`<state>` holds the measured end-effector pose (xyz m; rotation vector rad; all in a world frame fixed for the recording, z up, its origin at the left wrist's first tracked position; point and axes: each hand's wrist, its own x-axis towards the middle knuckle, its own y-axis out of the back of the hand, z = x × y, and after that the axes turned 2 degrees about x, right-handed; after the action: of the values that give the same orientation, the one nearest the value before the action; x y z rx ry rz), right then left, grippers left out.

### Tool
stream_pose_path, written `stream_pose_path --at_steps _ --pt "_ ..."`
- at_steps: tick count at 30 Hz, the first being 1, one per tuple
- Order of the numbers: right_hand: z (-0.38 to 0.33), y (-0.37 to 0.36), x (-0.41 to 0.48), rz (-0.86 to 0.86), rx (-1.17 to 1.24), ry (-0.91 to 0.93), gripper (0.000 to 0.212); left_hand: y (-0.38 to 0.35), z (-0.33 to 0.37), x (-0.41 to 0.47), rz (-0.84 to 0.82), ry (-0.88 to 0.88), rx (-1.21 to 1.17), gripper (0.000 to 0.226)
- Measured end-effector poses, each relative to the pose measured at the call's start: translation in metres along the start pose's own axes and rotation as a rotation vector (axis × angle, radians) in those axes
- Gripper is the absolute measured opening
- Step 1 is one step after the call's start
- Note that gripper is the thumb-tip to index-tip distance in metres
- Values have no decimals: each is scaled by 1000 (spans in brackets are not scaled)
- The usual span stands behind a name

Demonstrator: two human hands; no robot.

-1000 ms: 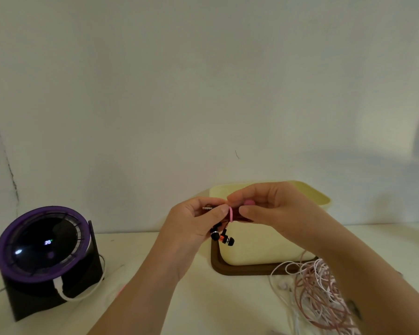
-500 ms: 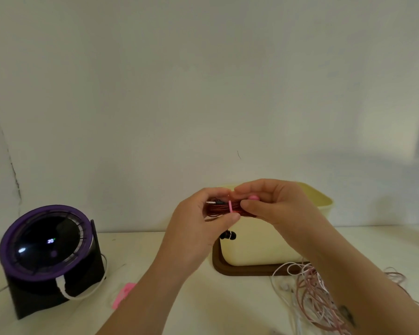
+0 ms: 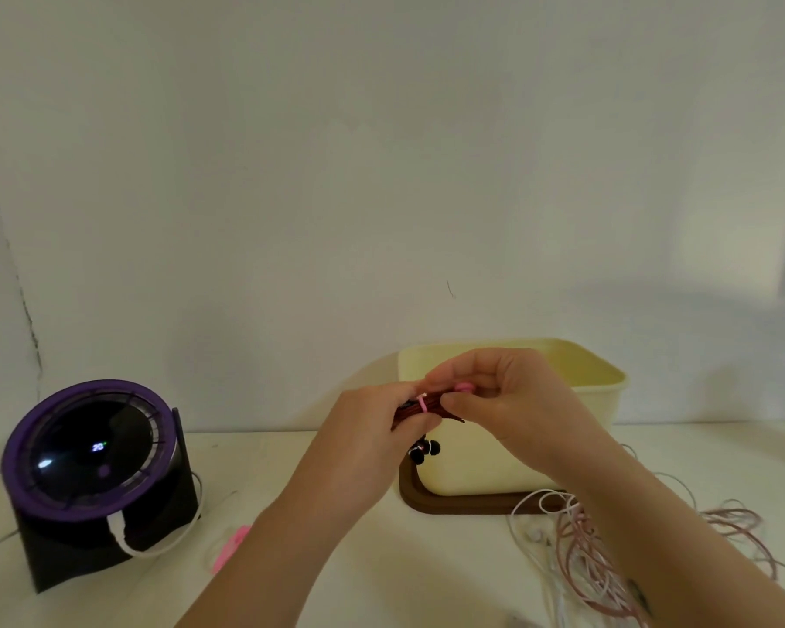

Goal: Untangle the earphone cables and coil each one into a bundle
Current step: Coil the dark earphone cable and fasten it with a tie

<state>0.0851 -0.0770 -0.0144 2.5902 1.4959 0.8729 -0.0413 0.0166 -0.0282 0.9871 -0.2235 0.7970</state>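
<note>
A dark red coiled earphone bundle (image 3: pixel 415 409) is held in the air between both hands, with a thin pink tie (image 3: pixel 423 403) wrapped around its middle. My left hand (image 3: pixel 372 428) grips the bundle's left end. My right hand (image 3: pixel 499 401) pinches the tie and the bundle's right end with thumb and fingers. Two black earbuds (image 3: pixel 424 451) dangle below the bundle. A tangle of white and pink earphone cables (image 3: pixel 585 559) lies on the table at lower right, partly hidden by my right forearm.
A cream box (image 3: pixel 576 387) on a brown tray (image 3: pixel 454 505) stands behind the hands. A purple-rimmed black fan (image 3: pixel 91 464) with a white cable sits at the left. A pink tie (image 3: pixel 230 541) lies on the white table near my left forearm.
The hands and bundle stayed in front of the box; the bundle turned to lie level and the pink tie now sits tight around its middle. The earbuds hang lower.
</note>
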Motion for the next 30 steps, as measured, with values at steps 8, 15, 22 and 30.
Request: stream_pose_path --at_steps 8,15,22,30 --pt "-4 13 -3 -257 -43 -15 30 13 -10 0 -411 91 -58 15" --pt "-5 16 -5 -336 -32 3 30 17 -9 -3 -549 147 -465 19" --pt "-6 22 -3 -268 36 32 40 8 -6 -3 -542 357 -994 16" --pt "-3 25 -1 -203 6 54 29 0 -4 -2 -457 419 -1136 22"
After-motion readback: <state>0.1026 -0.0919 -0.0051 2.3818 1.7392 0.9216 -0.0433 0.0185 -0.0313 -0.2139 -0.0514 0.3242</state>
